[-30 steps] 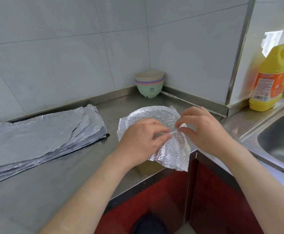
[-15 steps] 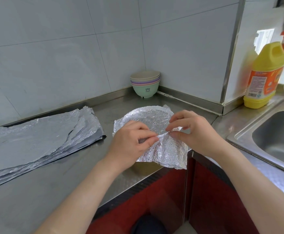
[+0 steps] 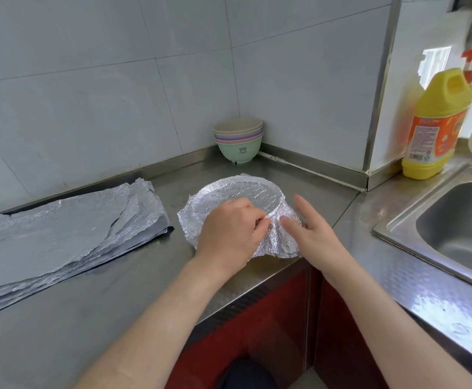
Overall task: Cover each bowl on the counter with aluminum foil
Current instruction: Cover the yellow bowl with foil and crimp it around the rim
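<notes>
Crinkled silver foil sheet (image 3: 237,196) lies drawn over a round bowl, flat and dimpled across the top, its edges hanging in loose creased folds round the rim. The foil hides the bowl itself; only a yellowish patch shows below the near folds, and we cannot tell whether it is bowl or reflection. This covered bowl sits directly under both our hands, near the front edge of the brushed steel counter (image 3: 103,304).

Well out from the back of our left hand (image 3: 227,234) lies a flat stack of foil sheets (image 3: 60,234), wrinkled and layered. Beyond the fingertips of both hands, in the corner, stands a stack of bowls (image 3: 239,141), smooth and matte, pale green at the bottom, then pink, purple and beige. Out past our right hand (image 3: 312,234) a steel sink (image 3: 454,228) is sunk into the counter, and farther off stands a yellow plastic bottle (image 3: 437,127) with an orange label and a red pump. Our left hand blocks the near left part of the rim from view.

Our left hand is curled over the near rim, thumb and fingers pinching a ridge of foil. Our right hand is spread, fingers straight and apart, fingertips touching the hanging folds just beside the left hand's fingers
</notes>
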Tool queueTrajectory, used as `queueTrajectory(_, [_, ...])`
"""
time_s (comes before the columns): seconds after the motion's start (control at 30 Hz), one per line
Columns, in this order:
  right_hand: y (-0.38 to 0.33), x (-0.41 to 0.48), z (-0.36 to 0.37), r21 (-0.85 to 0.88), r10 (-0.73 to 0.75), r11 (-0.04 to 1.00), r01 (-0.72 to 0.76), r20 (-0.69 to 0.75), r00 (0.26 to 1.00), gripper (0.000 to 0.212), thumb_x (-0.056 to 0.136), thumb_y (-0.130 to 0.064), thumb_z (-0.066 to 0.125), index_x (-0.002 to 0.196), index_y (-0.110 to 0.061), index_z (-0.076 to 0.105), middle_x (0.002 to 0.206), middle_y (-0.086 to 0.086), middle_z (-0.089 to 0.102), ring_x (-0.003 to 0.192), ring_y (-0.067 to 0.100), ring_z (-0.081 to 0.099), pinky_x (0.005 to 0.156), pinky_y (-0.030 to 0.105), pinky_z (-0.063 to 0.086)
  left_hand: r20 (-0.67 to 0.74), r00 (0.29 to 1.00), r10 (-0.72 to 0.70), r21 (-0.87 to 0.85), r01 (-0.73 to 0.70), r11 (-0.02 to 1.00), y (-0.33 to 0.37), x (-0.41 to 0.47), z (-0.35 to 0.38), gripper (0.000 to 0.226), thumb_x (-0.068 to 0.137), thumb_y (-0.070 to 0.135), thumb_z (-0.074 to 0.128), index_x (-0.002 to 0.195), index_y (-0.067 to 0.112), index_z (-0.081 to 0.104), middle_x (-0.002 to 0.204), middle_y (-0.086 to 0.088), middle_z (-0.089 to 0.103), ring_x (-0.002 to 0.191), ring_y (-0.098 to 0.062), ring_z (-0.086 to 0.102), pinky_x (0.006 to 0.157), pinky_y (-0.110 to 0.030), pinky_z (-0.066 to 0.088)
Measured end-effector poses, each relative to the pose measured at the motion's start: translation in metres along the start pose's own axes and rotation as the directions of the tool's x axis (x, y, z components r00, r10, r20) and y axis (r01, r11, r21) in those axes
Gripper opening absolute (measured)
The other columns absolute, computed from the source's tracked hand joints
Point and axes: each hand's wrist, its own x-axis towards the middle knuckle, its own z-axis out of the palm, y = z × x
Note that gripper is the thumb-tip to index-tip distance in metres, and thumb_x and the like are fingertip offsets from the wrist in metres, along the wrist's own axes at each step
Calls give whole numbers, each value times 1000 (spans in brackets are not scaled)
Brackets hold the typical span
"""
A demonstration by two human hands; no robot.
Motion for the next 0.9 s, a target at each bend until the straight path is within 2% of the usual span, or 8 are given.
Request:
queueTrajectory(0.07, [0,-2,4,49,5,999,-6,22,1000,48,98,-28,53,143,-30,39,140,-16,46,106,-1,49,90,20,38,-6,1000,-9,-5,9,1000,2,2,1,21,88,29,63,79,15,76,74,1,63,72,-19,58,64,-37,49])
queueTrajectory(0.1, [-1,-3,7,68,-9,998,9,7,1000,35,98,-23,52,131,-33,49,116,-30,43,100,-2,56,84,16,43,-9,1000,-10,-5,10,1000,2,2,2,21,88,29,63,79,15,76,74,1,64,72,-20,58,64,-37,50])
queueTrajectory(0.13, [-4,-4,9,91,-26,996,26,-9,1000,26,98,-17,50,114,-38,54,134,-7,41,96,-1,59,78,14,46,-8,1000,-11,-5,11,1000,3,2,2,22,88,29,63,79,15,76,74,0,64,71,-20,58,64,-36,50])
queueTrajectory(0.2, [-4,-2,16,96,-45,994,50,-53,998,31,97,-13,49,100,-43,54,97,-21,66,91,-5,61,74,10,47,-4,1000,-18,-1,18,1000,4,2,2,23,88,30,61,78,14,76,73,0,63,70,-19,58,63,-36,49])
queueTrajectory(0.4, [-2,2,35,228,17,973,25,-181,983,26,89,-12,45,93,-26,67,71,-11,61,66,11,48,66,35,44,-52,998,-40,4,41,999,4,3,7,26,84,31,58,71,15,73,68,0,59,64,-21,56,58,-32,46])
queueTrajectory(0.5, [-4,4,44,384,99,923,-27,-168,981,41,83,-6,39,102,-25,70,84,0,64,73,14,48,69,35,44,-67,997,-44,14,45,999,6,4,9,21,82,27,61,68,14,71,66,0,57,62,-21,55,55,-34,48])
queueTrajectory(0.67, [-4,7,53,516,166,854,-69,-144,975,64,85,-6,37,142,-36,45,137,-20,51,106,-6,61,99,36,50,-81,997,-18,-8,18,1000,7,4,10,12,79,21,67,86,15,75,69,-2,61,64,-24,58,58,-34,51])
queueTrajectory(0.9, [-18,7,56,568,205,821,-62,-191,960,37,99,-31,39,127,-26,62,126,-8,64,117,5,58,101,30,47,-88,996,26,-9,-26,1000,8,8,11,10,80,18,65,83,14,73,68,-2,58,64,-22,57,57,-36,49])
